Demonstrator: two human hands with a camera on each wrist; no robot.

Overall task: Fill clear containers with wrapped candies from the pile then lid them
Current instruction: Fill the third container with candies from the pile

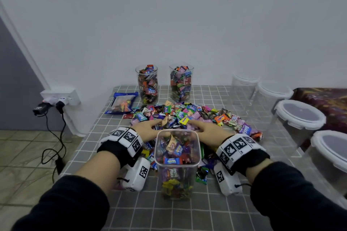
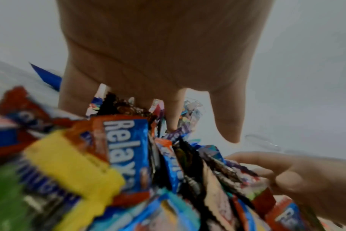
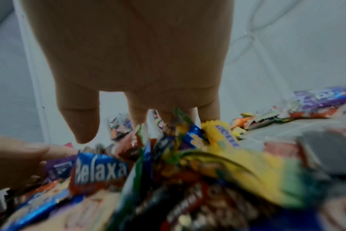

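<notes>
A clear square container [image 1: 177, 157], partly filled with wrapped candies, stands in front of me on the grey checked tablecloth [image 1: 187, 212]. Behind it lies the pile of wrapped candies [image 1: 189, 115]. My left hand [image 1: 149, 125] and right hand [image 1: 204, 127] reach round the container from either side. Both rest on the near part of the pile with fingers stretched out. In the left wrist view the left hand's fingers [image 2: 173, 112] dip straight into the wrappers [image 2: 124, 156]. The right wrist view shows the right hand's fingers [image 3: 140, 112] doing the same among the candies [image 3: 188, 164]. Neither hand visibly grips a candy.
Two full clear containers [image 1: 147, 84] [image 1: 181, 82] stand without lids at the back by the wall. A blue snack packet [image 1: 123, 104] lies at the back left. Several empty lidded containers [image 1: 299, 116] line the right side. A wall socket with plugs [image 1: 60, 97] hangs left of the table.
</notes>
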